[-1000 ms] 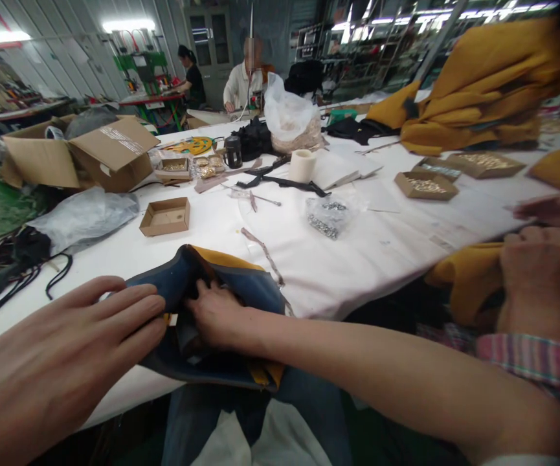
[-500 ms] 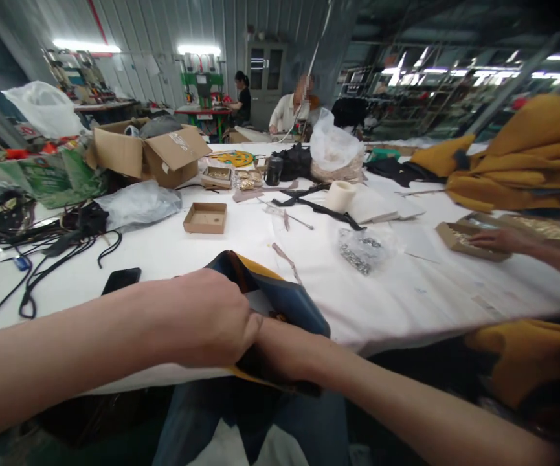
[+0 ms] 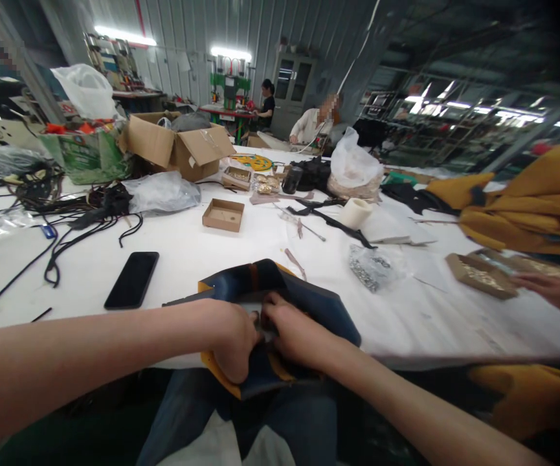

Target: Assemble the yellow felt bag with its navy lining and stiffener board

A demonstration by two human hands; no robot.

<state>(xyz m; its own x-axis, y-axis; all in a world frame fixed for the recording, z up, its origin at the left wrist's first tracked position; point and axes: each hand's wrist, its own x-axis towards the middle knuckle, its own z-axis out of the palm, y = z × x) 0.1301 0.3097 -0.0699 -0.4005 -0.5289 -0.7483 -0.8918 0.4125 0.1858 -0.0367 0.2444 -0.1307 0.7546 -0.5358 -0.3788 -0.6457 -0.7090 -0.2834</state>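
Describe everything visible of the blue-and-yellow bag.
The bag is dark blue, with yellow along parts of its edge and a brown strip at its far side. It looks like leather or cloth, spread open toward the camera. It sits at the near edge of the table, partly above the lap. The left hand and right hand reach into it.

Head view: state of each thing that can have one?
Blue bag, mouth open
Left hand, in blue bag, grip unclear
Right hand, in blue bag, grip unclear
Phone, flat, screen dark
Carton, flaps open
Small box, open
Parts box, open, holding pieces
Lights, on
Cabinet, seemingly shut
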